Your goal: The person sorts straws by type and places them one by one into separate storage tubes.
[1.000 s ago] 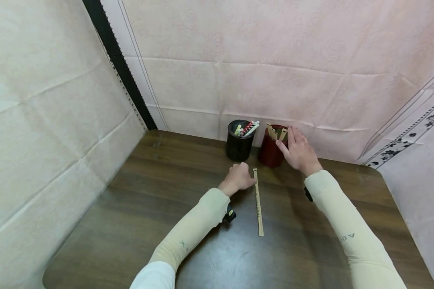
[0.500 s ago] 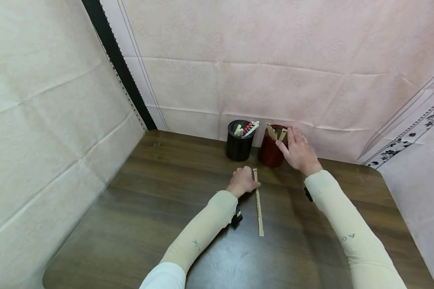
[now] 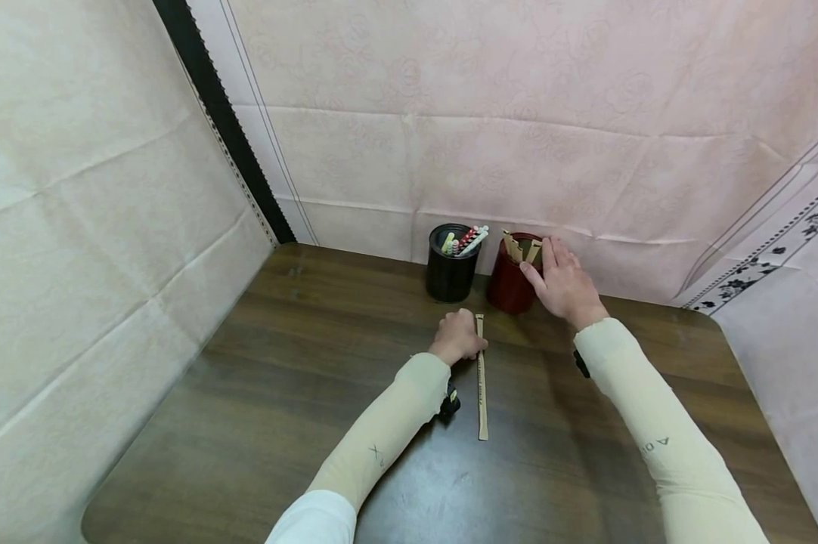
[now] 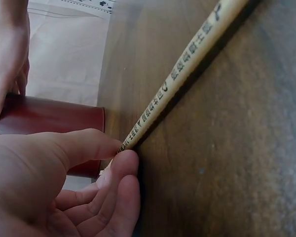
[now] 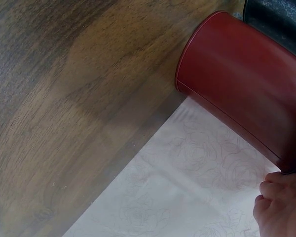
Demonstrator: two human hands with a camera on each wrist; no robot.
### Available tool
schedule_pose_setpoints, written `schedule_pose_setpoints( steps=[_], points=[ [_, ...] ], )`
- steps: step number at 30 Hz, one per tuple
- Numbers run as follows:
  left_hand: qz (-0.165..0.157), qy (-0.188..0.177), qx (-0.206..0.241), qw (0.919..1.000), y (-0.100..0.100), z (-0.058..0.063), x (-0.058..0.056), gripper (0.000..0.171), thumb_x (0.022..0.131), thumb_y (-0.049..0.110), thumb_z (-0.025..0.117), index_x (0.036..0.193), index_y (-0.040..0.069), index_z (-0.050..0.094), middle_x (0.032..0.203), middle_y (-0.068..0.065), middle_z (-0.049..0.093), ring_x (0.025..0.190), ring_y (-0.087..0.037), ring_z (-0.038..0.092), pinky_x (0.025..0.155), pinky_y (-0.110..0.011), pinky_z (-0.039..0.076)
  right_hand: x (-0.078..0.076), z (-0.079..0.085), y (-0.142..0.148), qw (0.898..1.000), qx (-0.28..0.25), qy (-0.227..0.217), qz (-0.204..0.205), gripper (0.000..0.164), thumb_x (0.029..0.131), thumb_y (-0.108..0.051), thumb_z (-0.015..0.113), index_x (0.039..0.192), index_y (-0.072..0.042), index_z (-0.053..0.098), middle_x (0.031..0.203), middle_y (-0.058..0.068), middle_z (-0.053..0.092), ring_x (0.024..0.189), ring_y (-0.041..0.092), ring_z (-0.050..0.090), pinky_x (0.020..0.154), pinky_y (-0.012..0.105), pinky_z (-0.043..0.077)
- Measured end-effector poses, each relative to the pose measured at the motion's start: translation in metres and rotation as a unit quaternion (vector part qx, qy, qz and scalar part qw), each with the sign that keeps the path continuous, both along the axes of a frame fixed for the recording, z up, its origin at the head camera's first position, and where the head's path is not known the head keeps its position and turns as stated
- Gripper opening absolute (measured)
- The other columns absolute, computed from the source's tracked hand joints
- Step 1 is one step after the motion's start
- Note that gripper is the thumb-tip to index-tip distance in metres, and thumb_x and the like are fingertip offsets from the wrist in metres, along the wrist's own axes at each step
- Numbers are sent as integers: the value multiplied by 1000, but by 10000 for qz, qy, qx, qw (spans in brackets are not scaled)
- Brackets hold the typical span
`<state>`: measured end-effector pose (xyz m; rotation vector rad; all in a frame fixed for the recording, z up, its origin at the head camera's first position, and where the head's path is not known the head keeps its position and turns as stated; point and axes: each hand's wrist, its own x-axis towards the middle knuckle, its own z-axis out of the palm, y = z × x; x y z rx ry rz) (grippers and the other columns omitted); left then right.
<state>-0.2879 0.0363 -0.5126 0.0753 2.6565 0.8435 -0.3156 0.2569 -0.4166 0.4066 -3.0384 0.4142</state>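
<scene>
A long, thin kraft-paper packet with printed characters [image 3: 481, 393] lies over the table in front of two cups. My left hand [image 3: 458, 337] pinches it near its far end between thumb and fingers; the left wrist view shows the packet [image 4: 160, 98] running away from the fingertips. At the rim of the dark red cup [image 3: 511, 283], my right hand [image 3: 567, 289] holds the cup's right side, thumb on the near side and fingers behind. Several similar kraft packets [image 3: 512, 247] stand in that cup. In the right wrist view only some right-hand fingers [image 5: 281, 195] show, by the rim.
Left of the red cup stands a black cup [image 3: 450, 276] holding several coloured, patterned sticks [image 3: 470, 240]. Both cups are close to the patterned cloth [image 3: 518, 166] at the back. A wooden table [image 3: 246, 423] lies beneath both arms.
My left hand has moved a little right and toward me onto the packet. The packet's near end has swung slightly left. My right hand and both cups have stayed put.
</scene>
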Motion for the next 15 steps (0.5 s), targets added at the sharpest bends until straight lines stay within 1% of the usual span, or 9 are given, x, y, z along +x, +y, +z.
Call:
schedule_pose_setpoints(
  steps=[5, 6, 8, 9, 12, 13, 14, 15],
  points=[
    [87, -222, 259, 9994, -5, 4, 1, 31, 93, 30, 76, 66, 14, 74, 56, 3, 71, 58, -15, 69, 63, -30, 55, 0, 1, -1, 10000, 13, -23, 9, 94, 110, -66, 20, 166, 8, 3, 174, 32, 4, 164, 47, 4, 134, 59, 8],
    [100, -229, 255, 9994, -5, 2, 0, 31, 93, 30, 76, 66, 14, 74, 56, 3, 71, 58, -16, 69, 64, -30, 55, 0, 1, -1, 10000, 15, -26, 6, 94, 110, -66, 20, 166, 8, 3, 174, 32, 4, 164, 47, 4, 134, 59, 8],
    [117, -319, 366, 9988, -7, 12, 5, 33, 94, 29, 75, 65, 13, 74, 57, 1, 71, 58, -17, 70, 66, -30, 55, 0, 1, -1, 10000, 16, -36, 7, 94, 110, -66, 19, 167, 7, 3, 174, 32, 3, 164, 47, 4, 134, 59, 8],
    [134, -293, 383, 9987, -8, 15, 7, 34, 94, 29, 75, 65, 13, 75, 57, 1, 71, 59, -16, 70, 68, -30, 55, 0, 1, -1, 10000, 15, -44, 5, 94, 110, -66, 19, 167, 7, 2, 174, 32, 3, 164, 47, 3, 134, 59, 8],
    [153, -268, 424, 9986, -11, 31, 16, 35, 96, 27, 74, 64, 13, 74, 57, 1, 71, 60, -16, 71, 74, -31, 55, 0, 1, -1, 10000, 6, -67, 2, 95, 110, -67, 18, 167, 7, 2, 175, 32, 2, 164, 47, 3, 134, 59, 8],
    [143, -292, 465, 9984, -12, 39, 20, 36, 96, 27, 73, 64, 12, 74, 57, 2, 71, 61, -16, 71, 75, -31, 55, 0, 1, -1, 10000, 10, -77, 2, 95, 110, -67, 18, 167, 7, 2, 175, 32, 2, 164, 47, 2, 134, 59, 7],
    [154, -196, 502, 9984, -13, 35, 19, 36, 96, 30, 75, 63, 14, 73, 56, 4, 70, 62, -14, 70, 76, -31, 55, 0, 1, -1, 10000, 18, -82, 0, 95, 110, -67, 18, 167, 7, 1, 175, 32, 2, 164, 47, 2, 134, 59, 7],
    [163, -132, 510, 9985, -13, 37, 20, 37, 96, 30, 75, 63, 14, 73, 56, 4, 70, 63, -14, 70, 78, -31, 55, -1, 1, 0, 10000, 22, -86, -9, 95, 109, -67, 17, 167, 7, 1, 175, 31, 2, 164, 47, 2, 134, 59, 8]
  ],
)
